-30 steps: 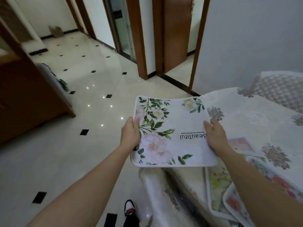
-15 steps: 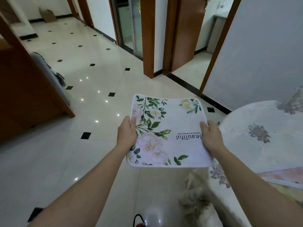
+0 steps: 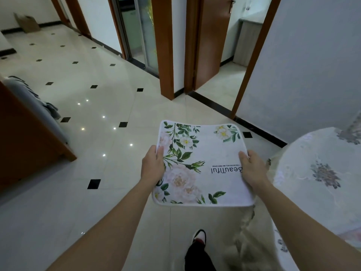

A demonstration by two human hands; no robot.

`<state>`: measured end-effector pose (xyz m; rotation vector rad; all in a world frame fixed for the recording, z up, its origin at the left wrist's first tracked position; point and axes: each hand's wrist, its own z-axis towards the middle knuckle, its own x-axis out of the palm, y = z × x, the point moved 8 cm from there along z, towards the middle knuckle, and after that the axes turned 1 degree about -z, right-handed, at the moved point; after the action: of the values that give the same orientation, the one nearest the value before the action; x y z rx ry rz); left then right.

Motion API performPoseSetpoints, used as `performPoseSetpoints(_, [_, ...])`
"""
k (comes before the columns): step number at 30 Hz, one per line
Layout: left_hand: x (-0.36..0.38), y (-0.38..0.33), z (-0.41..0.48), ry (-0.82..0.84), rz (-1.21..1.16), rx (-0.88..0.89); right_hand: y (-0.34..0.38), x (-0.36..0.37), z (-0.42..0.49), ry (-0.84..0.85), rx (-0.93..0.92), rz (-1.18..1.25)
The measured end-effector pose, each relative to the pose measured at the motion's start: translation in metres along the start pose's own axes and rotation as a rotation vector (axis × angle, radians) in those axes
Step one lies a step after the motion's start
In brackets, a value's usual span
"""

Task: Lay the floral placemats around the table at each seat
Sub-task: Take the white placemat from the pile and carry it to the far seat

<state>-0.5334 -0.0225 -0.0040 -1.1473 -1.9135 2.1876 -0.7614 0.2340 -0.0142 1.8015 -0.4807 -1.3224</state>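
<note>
I hold a white floral placemat (image 3: 201,163) flat in front of me, over the tiled floor. It has green leaves, pale roses and the word "Beautiful" printed upside down from my view. My left hand (image 3: 153,165) grips its left edge and my right hand (image 3: 252,169) grips its right edge. The round table (image 3: 320,192), covered in a pale flowered cloth, lies to my right, apart from the mat. A corner of another placemat (image 3: 351,236) shows at the far right edge of the table.
Wooden door frames (image 3: 164,47) and an open doorway stand ahead. A grey wall (image 3: 304,61) rises behind the table. A wooden cabinet (image 3: 23,137) with grey cloth is at the left. My foot (image 3: 199,236) is on the tiles below the mat.
I have moved left around the table with the mat in both hands. The table and its other placemats have slid to the right edge of view. My grip is unchanged.
</note>
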Motion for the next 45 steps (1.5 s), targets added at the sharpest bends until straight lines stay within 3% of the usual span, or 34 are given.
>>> performPoseSetpoints(11, [0.082, -0.075, 0.175, 0.063, -0.002, 0.116, 0.02, -0.006, 0.167, -0.062, 0.071, 0.139])
performPoseSetpoints(36, [0.41, -0.257, 0.483, 0.402, -0.002, 0.274, -0.025, -0.135, 0.498, -0.398, 0.303, 0.156])
performPoseSetpoints(45, [0.524, -0.358, 0.615, 0.541, -0.021, 0.418, -0.019, -0.176, 0.634, -0.544, 0.377, 0.21])
